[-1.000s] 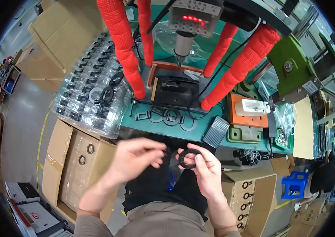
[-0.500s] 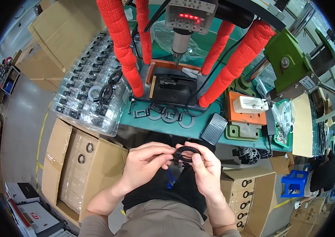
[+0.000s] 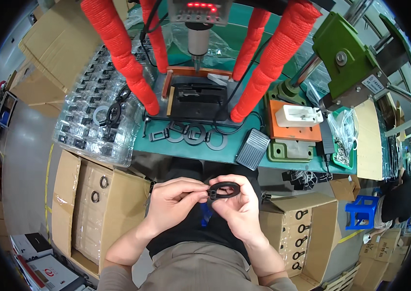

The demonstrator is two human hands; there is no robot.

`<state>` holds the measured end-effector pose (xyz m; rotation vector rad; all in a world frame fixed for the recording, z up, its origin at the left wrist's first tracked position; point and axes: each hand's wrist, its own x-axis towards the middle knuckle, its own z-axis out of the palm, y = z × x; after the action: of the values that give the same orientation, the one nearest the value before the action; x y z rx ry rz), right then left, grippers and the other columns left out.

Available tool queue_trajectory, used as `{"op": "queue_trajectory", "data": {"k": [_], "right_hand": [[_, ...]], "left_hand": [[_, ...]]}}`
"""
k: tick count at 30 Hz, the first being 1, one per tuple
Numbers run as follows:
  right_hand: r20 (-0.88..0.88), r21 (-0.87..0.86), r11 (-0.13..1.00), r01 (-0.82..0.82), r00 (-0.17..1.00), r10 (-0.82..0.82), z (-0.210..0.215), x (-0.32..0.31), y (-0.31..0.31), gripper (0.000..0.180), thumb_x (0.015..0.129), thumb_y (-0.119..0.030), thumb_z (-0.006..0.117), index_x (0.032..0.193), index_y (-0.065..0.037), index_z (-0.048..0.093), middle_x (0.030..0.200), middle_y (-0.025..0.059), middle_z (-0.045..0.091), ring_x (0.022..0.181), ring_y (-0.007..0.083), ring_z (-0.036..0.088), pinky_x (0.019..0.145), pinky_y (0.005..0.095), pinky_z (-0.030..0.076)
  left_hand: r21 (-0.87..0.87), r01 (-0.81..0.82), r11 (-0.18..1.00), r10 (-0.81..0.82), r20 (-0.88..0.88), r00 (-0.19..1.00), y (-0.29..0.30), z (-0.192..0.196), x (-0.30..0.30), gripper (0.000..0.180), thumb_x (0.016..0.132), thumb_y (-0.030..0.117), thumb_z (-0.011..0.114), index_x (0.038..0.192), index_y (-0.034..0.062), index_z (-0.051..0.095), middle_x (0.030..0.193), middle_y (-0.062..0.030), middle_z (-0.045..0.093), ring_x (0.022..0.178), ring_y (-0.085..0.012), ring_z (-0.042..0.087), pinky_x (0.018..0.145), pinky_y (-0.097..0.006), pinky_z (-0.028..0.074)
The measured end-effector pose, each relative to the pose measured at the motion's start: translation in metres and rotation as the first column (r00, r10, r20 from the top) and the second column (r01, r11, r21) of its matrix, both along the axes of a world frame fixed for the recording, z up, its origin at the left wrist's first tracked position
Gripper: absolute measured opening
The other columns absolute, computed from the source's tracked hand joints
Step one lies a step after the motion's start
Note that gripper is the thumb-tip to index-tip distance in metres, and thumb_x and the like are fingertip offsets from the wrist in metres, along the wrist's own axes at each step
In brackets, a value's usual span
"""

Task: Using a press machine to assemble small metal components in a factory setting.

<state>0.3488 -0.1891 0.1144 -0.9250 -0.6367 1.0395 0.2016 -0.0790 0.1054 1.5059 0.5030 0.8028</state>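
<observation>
A black plastic ring with a small hinge-like block (image 3: pixel 213 194) on its side is held between my hands, above my lap. My left hand (image 3: pixel 176 200) is closed, thumb and fingers pinching at the block end. Curled around the far side of the ring, my right hand (image 3: pixel 242 206) grips it, its thumb below the ring's near edge. Whether a smaller piece sits in the left fingertips is hidden. Ahead on the green bench (image 3: pixel 176 151) lie several black frame parts (image 3: pixel 196 134) and flat grey rings (image 3: pixel 216 139).
A press with red padded posts (image 3: pixel 263 72) stands over a dark fixture (image 3: pixel 198 106). Right of it are a foot pedal (image 3: pixel 253 148) and a green press (image 3: pixel 344 63). Clear trays (image 3: pixel 94 140) fill the left. Cartons stand left (image 3: pixel 125 213) and right (image 3: pixel 324 237).
My right thumb has slid from the ring's top edge to below it, and the ring is slightly turned. The surroundings have shifted left and a little up in view.
</observation>
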Motion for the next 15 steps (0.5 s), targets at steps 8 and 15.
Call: {"op": "queue_trajectory", "data": {"k": [8,15], "right_hand": [[0.301,0.139,0.990,0.039,0.950,-0.080,-0.013,0.022,-0.011,0.042,0.093,0.002,0.065,0.132,-0.002,0.053,0.142,0.0138,0.048,0.122,0.0221,0.053,0.101,0.0325,0.046],[0.091,0.021,0.998,0.054,0.994,-0.056,-0.009,0.024,-0.043,0.050,0.098,0.001,0.056,0.147,-0.001,0.044,0.151,0.0174,0.045,0.130,0.0261,0.052,0.109,0.0393,0.043]], "left_hand": [[0.202,0.014,0.979,-0.019,0.025,0.999,-0.007,0.006,0.029,0.025,0.074,-0.010,0.085,0.096,-0.0041,0.075,0.110,-0.0196,0.077,0.085,-0.0236,0.074,0.071,-0.029,0.058],[0.101,0.108,0.989,-0.108,-0.006,0.994,-0.018,-0.010,0.022,0.025,0.071,-0.016,0.081,0.091,-0.0027,0.073,0.098,-0.0199,0.077,0.071,-0.0226,0.071,0.064,-0.027,0.057]]}}
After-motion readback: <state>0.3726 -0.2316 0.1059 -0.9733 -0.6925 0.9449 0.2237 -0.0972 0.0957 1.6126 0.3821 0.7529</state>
